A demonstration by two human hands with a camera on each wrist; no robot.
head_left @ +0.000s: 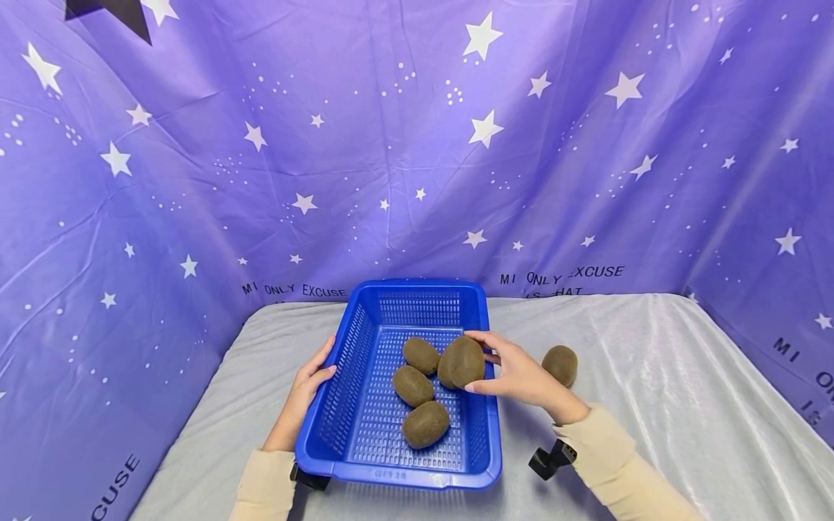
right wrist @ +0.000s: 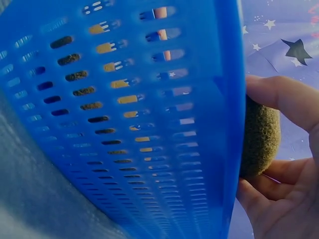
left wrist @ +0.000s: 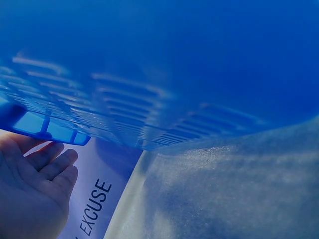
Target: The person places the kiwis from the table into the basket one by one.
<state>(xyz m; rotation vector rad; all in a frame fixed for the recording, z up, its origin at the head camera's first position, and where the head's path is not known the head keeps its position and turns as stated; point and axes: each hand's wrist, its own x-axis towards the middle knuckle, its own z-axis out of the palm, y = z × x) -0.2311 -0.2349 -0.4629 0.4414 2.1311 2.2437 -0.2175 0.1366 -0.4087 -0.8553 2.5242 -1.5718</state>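
Observation:
A blue plastic basket with slotted walls stands on the cloth. My left hand holds its left rim, the thumb over the edge; in the left wrist view the fingers bend beneath the rim. With thumb and fingers spread around it, my right hand grips a brown fuzzy kiwi just inside the right rim. That kiwi shows above the rim in the right wrist view. It partly hides another kiwi. Three more lie on the basket floor: a far kiwi, a middle kiwi and a near kiwi.
One more kiwi lies on the pale cloth right of the basket, beyond my right wrist. A purple star-patterned curtain encloses the back and sides. Black wrist cameras sit below both hands, the right camera showing plainly.

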